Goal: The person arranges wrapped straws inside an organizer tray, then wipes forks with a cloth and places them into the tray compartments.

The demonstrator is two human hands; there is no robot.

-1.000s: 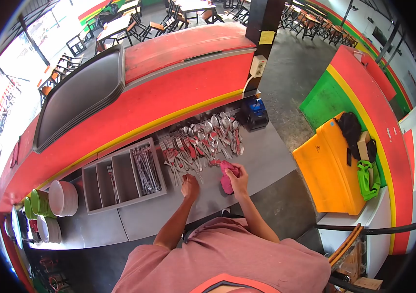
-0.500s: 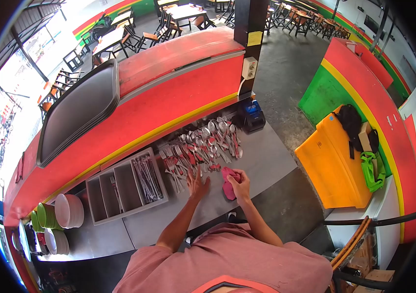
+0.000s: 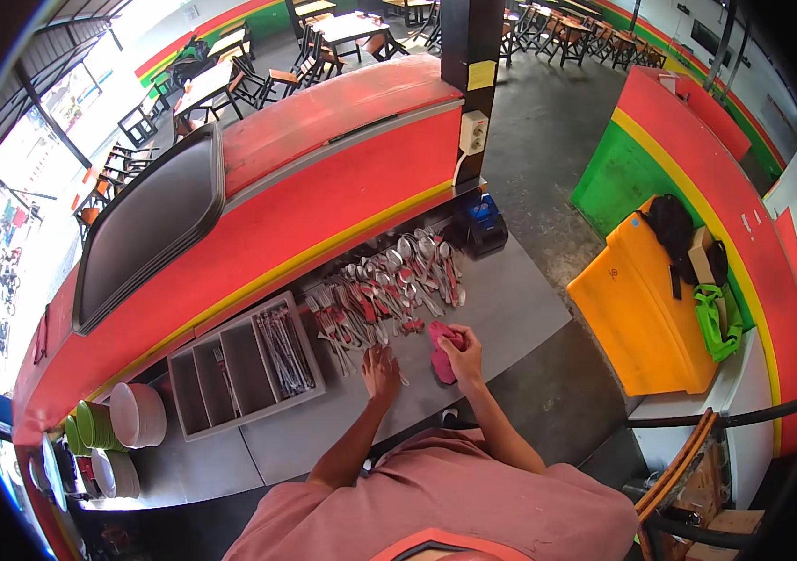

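My right hand is closed around a bunched pink cloth near the counter's front edge. Just to its left, my left hand has its fingers drawn together. A thin, shiny end of a piece of cutlery sticks out beside that hand; its kind is hard to make out. Beyond both hands lies a wide pile of spoons and forks, some with red on their handles. To the left sits a grey cutlery tray, with many utensils in its right compartment and a few in a middle one.
Stacked white bowls and green bowls stand at the counter's left end. A blue and black device is at the back right. A red ledge with dark trays runs behind. An orange bin stands right.
My left hand has drawn back from the pile toward me, its fingers now closer together, with a thin shiny end showing beside it. My right hand still grips the cloth.
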